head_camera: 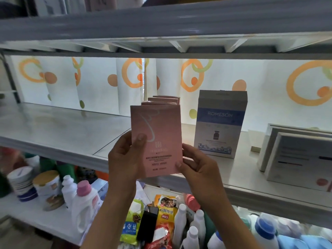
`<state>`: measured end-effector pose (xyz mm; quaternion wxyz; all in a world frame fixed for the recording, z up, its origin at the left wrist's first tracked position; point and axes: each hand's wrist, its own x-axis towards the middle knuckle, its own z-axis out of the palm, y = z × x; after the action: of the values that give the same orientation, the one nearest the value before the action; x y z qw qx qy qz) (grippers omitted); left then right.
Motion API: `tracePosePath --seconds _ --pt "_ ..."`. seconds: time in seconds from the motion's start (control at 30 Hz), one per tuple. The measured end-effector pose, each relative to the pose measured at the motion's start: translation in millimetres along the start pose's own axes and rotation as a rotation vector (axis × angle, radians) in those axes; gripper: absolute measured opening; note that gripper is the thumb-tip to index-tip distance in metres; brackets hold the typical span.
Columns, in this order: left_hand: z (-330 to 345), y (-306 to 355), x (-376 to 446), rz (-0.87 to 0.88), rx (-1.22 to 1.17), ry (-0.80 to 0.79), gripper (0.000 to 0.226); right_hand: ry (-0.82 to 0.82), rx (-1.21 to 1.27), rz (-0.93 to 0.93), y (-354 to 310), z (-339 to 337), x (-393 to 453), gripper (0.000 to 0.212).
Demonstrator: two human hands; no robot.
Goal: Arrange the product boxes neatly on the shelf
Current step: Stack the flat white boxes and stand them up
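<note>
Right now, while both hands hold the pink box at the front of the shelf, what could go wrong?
1. The pink box overhangs the shelf edge; if the left hand or right hand lets go early, it may fall onto the bottles below.
2. Pushing it back hard could tip the row of pink boxes behind.
3. A slip sideways may knock the tall grey box standing close by.

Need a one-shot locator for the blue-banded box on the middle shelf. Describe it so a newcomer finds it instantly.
Start at the pale grey metal middle shelf, in front of the curtain with orange rings. Right of the pink flat carton held by the left hand and right hand stands a tall grey-white cardboard box. It alone carries a blue band reading ROMESON and a small dark bottle picture.
</note>
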<state>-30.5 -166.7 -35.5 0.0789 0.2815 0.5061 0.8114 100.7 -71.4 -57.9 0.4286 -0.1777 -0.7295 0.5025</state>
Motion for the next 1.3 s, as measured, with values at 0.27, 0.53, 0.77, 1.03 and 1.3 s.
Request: tracePosePath --seconds 0.27,0.53,0.77,1.03,1.3 --pt "-7.6 -19.5 22.9 0.095 0.491 -0.012 0.025 0.053 -0.053 0.039 11.8 16.3 9.8 0.045" --pt "-6.0 -23.1 39.2 0.046 0.379 0.055 0.027 0.037 -0.291 0.039 11.9 34.3 43.2 0.043" --pt "-7.8 -40.8 62.4 0.059 0.507 -0.037 0.023 0.048 -0.382 0.027 13.7 40.7 61.9 0.036" --pt "-14.0 -56.5 70.0 0.083 0.579 -0.112 0.032 0.054 -0.314 0.065 27.1 38.8 70.6 0.029" --pt "-12.2 -58.6 64.6 0.124 0.611 -0.148 0.044 0.108 -0.293 0.079 34.4 38.0 69.8 0.028"
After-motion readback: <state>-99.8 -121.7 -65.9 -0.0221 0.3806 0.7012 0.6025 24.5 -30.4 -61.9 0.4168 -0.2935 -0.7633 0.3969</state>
